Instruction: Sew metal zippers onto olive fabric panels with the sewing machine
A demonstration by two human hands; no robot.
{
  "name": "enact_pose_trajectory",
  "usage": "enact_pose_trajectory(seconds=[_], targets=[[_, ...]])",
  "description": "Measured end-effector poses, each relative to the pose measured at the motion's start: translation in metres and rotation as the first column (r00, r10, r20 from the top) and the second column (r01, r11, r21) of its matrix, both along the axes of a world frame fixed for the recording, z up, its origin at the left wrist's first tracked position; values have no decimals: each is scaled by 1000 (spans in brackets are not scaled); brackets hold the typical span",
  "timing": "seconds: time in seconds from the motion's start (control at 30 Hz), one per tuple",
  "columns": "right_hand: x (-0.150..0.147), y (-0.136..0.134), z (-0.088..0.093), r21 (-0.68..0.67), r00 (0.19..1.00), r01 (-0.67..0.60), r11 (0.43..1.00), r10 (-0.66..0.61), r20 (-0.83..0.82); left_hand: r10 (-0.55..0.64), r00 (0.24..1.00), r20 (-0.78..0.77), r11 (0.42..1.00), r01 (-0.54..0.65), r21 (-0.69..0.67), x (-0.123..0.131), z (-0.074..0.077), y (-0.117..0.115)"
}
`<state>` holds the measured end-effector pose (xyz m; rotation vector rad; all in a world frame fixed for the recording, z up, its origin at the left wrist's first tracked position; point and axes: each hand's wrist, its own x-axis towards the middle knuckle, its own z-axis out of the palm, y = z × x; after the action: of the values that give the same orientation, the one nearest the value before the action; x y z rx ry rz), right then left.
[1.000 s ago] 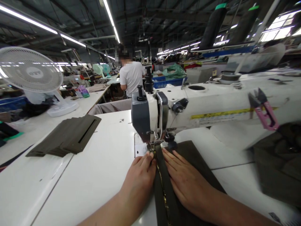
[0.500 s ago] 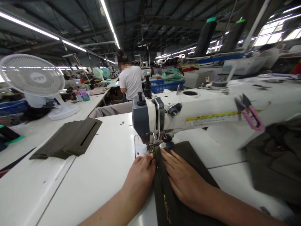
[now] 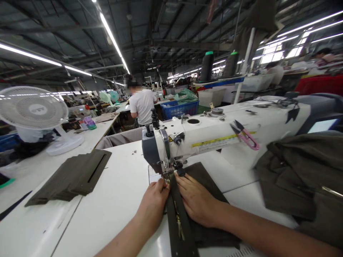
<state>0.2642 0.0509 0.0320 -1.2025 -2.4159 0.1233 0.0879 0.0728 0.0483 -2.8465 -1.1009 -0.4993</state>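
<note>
A dark olive fabric piece (image 3: 207, 182) with a gold-toothed zipper (image 3: 178, 223) along it lies under the presser foot of a white sewing machine (image 3: 227, 134). Just in front of the foot, my left hand (image 3: 153, 201) is closed, thumb and fingers pinching the zipper edge. My right hand (image 3: 197, 200) rests flat on the fabric to the right of the zipper, fingers stretched towards the needle area. The needle point itself is too small to make out.
Olive cut pieces (image 3: 72, 176) lie stacked on the table at left, near a white fan (image 3: 34, 109). Pink-handled thread snips (image 3: 245, 135) are on the machine arm. A heap of olive fabric (image 3: 292, 178) sits at right. A person in a white shirt (image 3: 143, 107) is ahead.
The view has turned right and tilted slightly up, showing more of the machine and fabric heap. The zippered fabric has moved a little towards the needle; both hands stay on it.
</note>
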Motion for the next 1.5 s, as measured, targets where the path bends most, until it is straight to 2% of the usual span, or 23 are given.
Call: enact_pose_trajectory(seconds=[0.13,0.23,0.3,0.37,0.43,0.53,0.7,0.9,1.03,1.33,1.5], targets=[[4,4,7,6,999,-24,1000,25,-29,9,1000,-1,999,-9,41,-2,1,3],[9,-15,9,41,997,-36,998,39,-65,-31,999,26,998,29,60,-6,0,-8],[8,-36,5,128,992,-60,990,73,-103,-75,995,58,995,71,66,-9,-2,-19],[5,-55,-2,293,984,-79,953,121,-129,-95,990,104,994,89,63,-11,-4,-28],[-1,-68,-8,461,984,-90,883,151,-96,-77,984,161,997,72,36,-11,-6,-33],[-11,-75,-11,582,987,-130,803,161,-1,-23,975,219,999,29,-26,-12,-4,-36],[-20,-75,-11,573,985,-169,802,160,66,51,977,207,999,-48,-18,-10,1,-42],[-20,-75,-14,593,983,-119,797,180,-45,-49,989,139,998,43,47,-8,-3,-42],[-20,-70,-12,572,977,-138,808,207,-56,-68,993,101,996,62,65,-8,-4,-36],[-20,-51,-21,521,983,-102,847,166,-79,-114,988,105,986,99,132,-6,-4,-16],[-18,-37,-19,494,986,-103,863,156,-67,-124,983,136,985,105,138,-10,-4,-12]])
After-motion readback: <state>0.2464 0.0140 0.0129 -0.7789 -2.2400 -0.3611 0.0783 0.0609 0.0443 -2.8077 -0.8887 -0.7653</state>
